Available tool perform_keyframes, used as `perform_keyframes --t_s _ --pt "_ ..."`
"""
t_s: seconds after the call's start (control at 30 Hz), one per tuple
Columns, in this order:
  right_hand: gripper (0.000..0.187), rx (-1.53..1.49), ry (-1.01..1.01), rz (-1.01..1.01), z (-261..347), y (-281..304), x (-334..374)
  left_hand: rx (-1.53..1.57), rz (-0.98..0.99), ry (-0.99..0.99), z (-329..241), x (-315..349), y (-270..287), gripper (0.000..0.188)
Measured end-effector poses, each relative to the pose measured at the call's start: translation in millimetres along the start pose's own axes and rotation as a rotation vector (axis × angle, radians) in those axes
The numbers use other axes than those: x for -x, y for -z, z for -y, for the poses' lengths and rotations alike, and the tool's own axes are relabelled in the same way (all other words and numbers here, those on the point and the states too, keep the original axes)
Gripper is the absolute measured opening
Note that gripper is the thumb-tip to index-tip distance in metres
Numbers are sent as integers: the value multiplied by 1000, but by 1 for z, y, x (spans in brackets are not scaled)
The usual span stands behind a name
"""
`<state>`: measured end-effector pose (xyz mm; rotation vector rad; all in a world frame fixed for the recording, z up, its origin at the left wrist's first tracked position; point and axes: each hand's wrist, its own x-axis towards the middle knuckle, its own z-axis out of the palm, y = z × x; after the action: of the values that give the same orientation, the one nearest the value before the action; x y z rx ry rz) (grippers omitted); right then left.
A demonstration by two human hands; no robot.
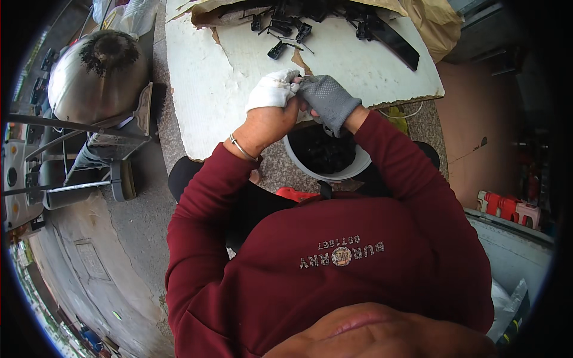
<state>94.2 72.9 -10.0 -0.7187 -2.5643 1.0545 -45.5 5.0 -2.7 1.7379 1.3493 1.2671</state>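
White, chipped tabletop (pixel 203 89) beneath gloved hands (pixel 273 90); grey floor (pixel 137 250) alongside.

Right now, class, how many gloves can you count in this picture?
2: a white glove partly covering the left hand, and a grey glove on the right hand. Others could be hidden from view.

Your gloved L hand (pixel 273 98) & gloved R hand (pixel 330 101) are tog. in front of you, both curled; L forearm (pixel 210 179) & R forearm (pixel 399 154) angle inward.
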Motion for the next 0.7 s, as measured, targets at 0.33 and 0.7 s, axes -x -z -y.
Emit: perform_keyframes --t_s 0.33,0.7 --pt "44 -446 -554 146 34 24 18 200 73 55 -18 9 -7 8" --pt "32 -277 -338 -15 25 32 21 503 -31 222 -9 11 -3 23"
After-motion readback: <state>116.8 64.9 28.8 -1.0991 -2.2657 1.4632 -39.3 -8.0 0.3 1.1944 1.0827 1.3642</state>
